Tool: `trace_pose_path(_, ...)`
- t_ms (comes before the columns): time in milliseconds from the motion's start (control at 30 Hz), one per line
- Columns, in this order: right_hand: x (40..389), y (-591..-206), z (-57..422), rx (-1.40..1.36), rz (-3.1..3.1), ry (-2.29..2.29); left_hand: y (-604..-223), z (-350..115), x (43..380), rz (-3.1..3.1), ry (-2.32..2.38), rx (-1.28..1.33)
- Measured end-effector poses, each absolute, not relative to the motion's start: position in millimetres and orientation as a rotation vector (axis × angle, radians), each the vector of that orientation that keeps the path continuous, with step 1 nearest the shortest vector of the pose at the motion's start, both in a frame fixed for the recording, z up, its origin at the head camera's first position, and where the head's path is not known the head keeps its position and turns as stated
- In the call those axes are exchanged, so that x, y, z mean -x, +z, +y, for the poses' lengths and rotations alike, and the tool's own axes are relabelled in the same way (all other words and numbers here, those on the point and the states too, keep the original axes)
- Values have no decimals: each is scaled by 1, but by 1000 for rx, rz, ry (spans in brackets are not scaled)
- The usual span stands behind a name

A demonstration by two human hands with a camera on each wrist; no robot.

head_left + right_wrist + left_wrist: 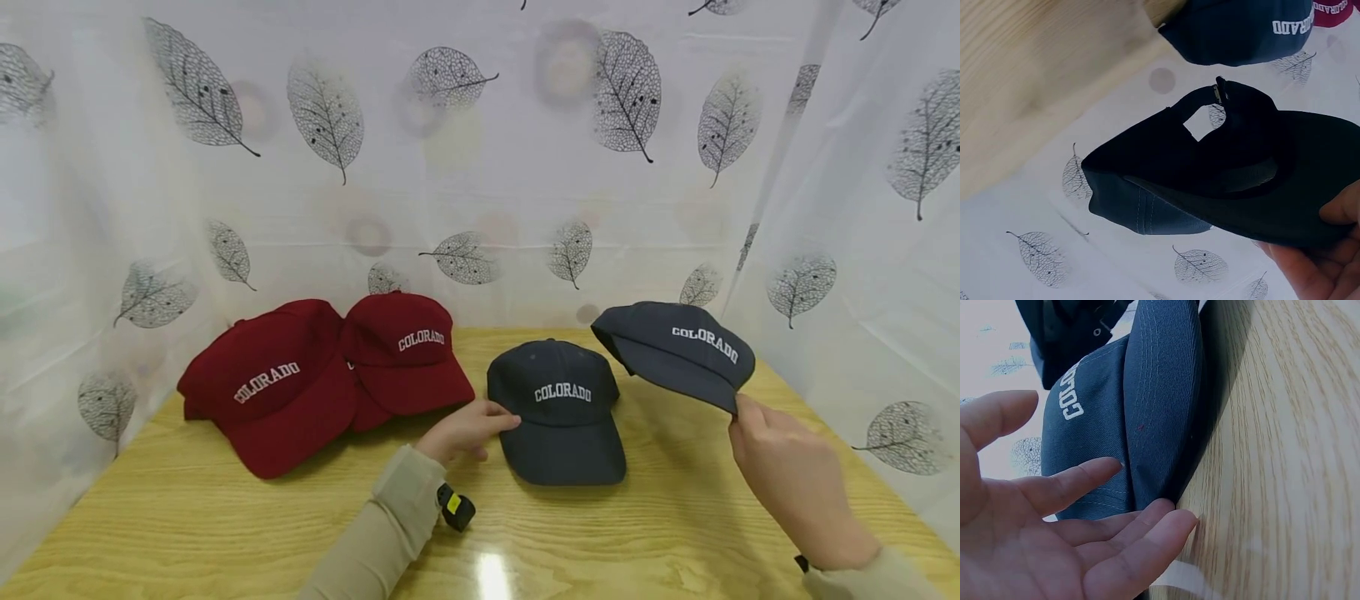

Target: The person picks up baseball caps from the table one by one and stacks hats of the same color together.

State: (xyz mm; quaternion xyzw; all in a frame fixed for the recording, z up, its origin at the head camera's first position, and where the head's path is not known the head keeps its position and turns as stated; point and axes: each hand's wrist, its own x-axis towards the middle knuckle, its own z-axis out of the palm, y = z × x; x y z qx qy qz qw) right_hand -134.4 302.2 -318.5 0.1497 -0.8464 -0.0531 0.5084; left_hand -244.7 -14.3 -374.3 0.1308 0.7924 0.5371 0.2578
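A navy baseball cap (675, 350) with white COLORADO lettering is up off the table at the right, tilted. My right hand (787, 467) pinches the edge of its brim, thumb on the underside in the right wrist view. A second navy baseball cap (558, 408) sits on the table, brim facing me. Beside its left side is my left hand (465, 429), fingers extended and spread, fingertips right at the brim (1163, 406) in the left wrist view. In that view the palm (1016, 544) faces up, with nothing gripped.
Red COLORADO caps (262, 375) lie overlapping at the left, one partly hidden behind the others. They rest on a wood-grain table (225, 533). White curtains (510, 167) with leaf prints hang behind and at both sides.
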Motion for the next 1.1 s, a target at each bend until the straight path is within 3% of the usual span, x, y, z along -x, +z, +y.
trace_pose_path(1100,148,-315,242,-381,-2026,53,-376,-13,245,2174,1445,-387)
